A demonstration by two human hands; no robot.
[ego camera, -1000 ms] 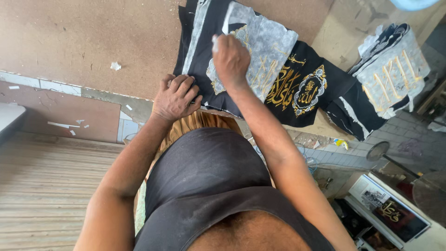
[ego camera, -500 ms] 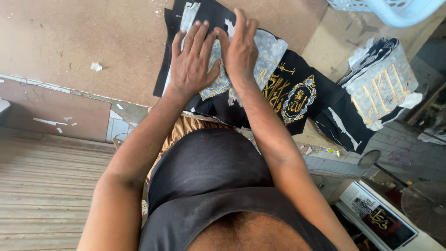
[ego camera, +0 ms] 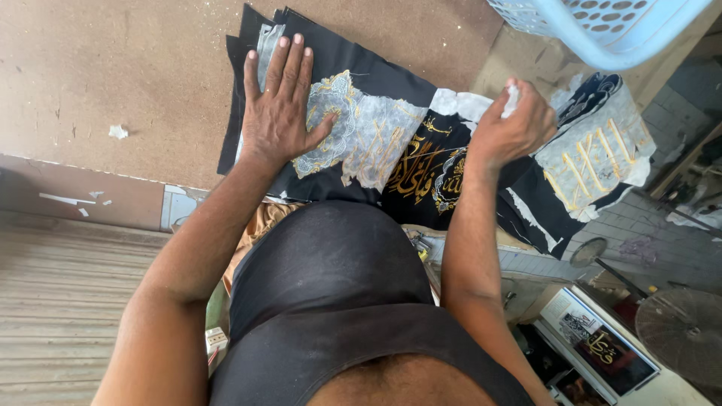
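A black cloth (ego camera: pixel 361 68) with gold embroidery lies on the brown table (ego camera: pixel 113 75), partly covered by thin white backing paper (ego camera: pixel 376 128). My left hand (ego camera: pixel 282 109) presses flat on the cloth's left part, fingers spread. My right hand (ego camera: pixel 511 128) is lifted over the cloth's right side, fingers closed on a torn piece of white backing paper (ego camera: pixel 513 96). More black embroidered cloths (ego camera: pixel 594 158) lie to the right, some with white backing showing.
A light blue perforated plastic basket (ego camera: pixel 602 30) stands at the top right. A small white scrap (ego camera: pixel 118 131) lies on the table at the left. Below the table edge are a fan (ego camera: pixel 681 327), framed embroidered pieces (ego camera: pixel 602 349) and a wooden floor (ego camera: pixel 60 301).
Both hands were together on the backing paper half a second ago. Now my right hand has pulled away to the right with a torn piece, while my left hand stays pressed flat.
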